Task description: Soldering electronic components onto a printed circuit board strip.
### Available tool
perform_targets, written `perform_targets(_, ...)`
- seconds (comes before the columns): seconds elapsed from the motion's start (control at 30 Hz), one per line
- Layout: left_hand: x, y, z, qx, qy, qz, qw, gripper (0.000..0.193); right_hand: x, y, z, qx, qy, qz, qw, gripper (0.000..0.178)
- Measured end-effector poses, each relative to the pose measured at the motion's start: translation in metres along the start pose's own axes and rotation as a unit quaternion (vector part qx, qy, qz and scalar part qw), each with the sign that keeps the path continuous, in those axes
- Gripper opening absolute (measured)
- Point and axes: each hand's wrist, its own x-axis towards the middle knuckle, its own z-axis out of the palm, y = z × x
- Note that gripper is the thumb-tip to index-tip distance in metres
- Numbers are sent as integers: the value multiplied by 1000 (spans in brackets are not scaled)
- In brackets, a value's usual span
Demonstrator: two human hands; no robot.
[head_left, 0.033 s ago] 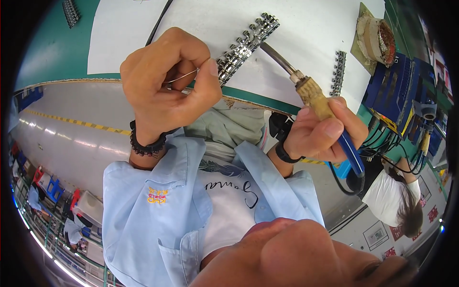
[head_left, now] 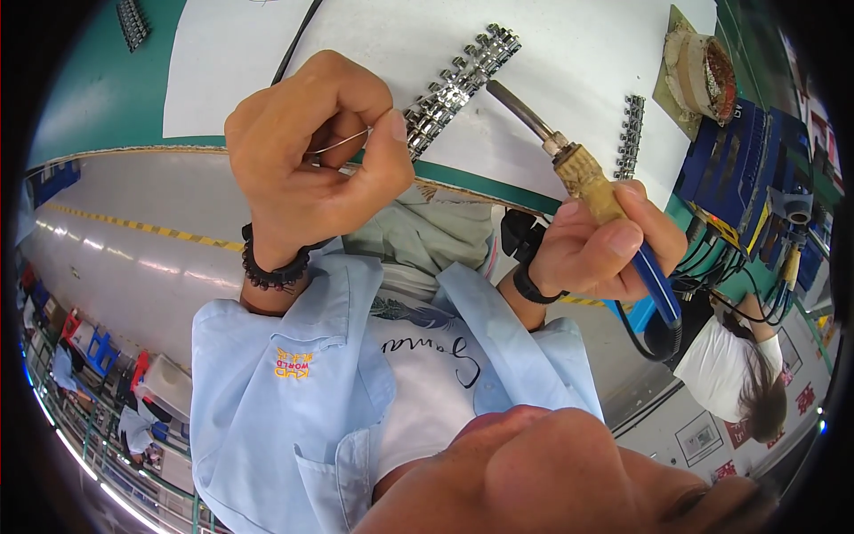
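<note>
My left hand (head_left: 311, 165) pinches a thin silvery solder wire (head_left: 342, 142) between thumb and forefinger. Close beyond those fingertips, a strip of shiny metal parts (head_left: 458, 84) lies slanting on a white sheet (head_left: 551, 53), its near end partly hidden by the hand. In my right hand (head_left: 614, 240) is a soldering iron (head_left: 592, 182) with a crusted yellowish collar and a blue handle. Its dark metal tip points up and left, just right of the strip, with a small gap showing. Whether the wire's end touches the strip is hard to make out.
Another metal strip (head_left: 630, 133) lies right of the iron, and one more (head_left: 132, 24) sits far left. At the right stand a round container with a reddish rim (head_left: 707, 76), a blue box-shaped unit (head_left: 734, 169) and black cables (head_left: 712, 258). A person in white (head_left: 729, 365) is beyond.
The soldering iron and my right hand have shifted very slightly to the right, the tip a touch farther from the strip. My left hand is almost unmoved.
</note>
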Motion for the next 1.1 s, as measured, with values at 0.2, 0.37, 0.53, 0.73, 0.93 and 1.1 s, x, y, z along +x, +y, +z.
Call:
perform_targets(0.2,0,-1,1,2,5,7,1000,15,0,-1,1,-4,-1,36,999,38)
perform_targets(0.37,-2,0,-1,25,-23,29,999,11,1,-2,1,5,-14,54,998,33)
perform_targets(0.53,-2,-2,-1,22,-22,31,999,11,1,-5,0,11,-26,77,997,30)
perform_targets(0.73,-3,-2,-1,24,-23,32,999,10,4,-4,-1,26,-52,80,995,27)
perform_targets(0.93,-1,-1,0,36,-26,30,999,11,4,-2,-1,31,-53,81,995,27)
perform_targets(1.1,-1,1,1,32,6,-2,999,14,4,-2,-1,26,-54,84,995,28)
